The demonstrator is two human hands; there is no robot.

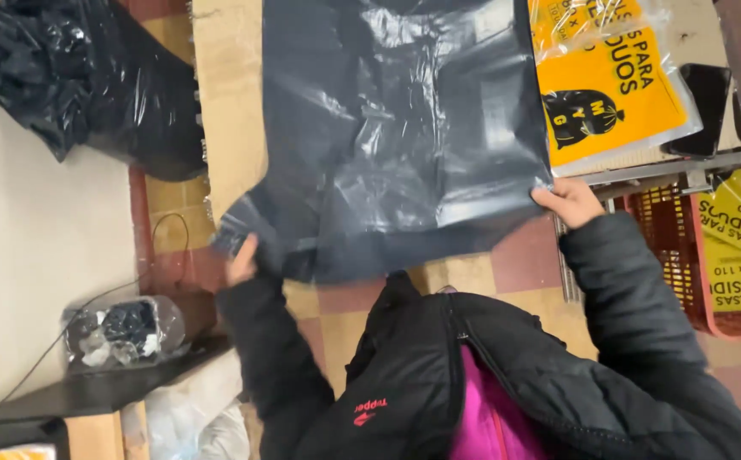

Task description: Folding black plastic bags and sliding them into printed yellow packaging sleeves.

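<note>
A large black plastic bag (404, 128) lies spread flat on a cardboard-covered table (227, 94), its near edge hanging over the table's front. My left hand (241, 261) grips the bag's near left corner below the table edge. My right hand (568, 203) pinches the bag's near right corner at the table's front edge. Both arms wear black puffy jacket sleeves.
A yellow printed pack of bags (609, 85) in clear wrap and a black phone (701, 109) lie on the table's right. A red crate (686, 247) with more yellow packs stands at the right. A heap of black bags (80, 77) lies at the left, above a dark shelf (89, 388).
</note>
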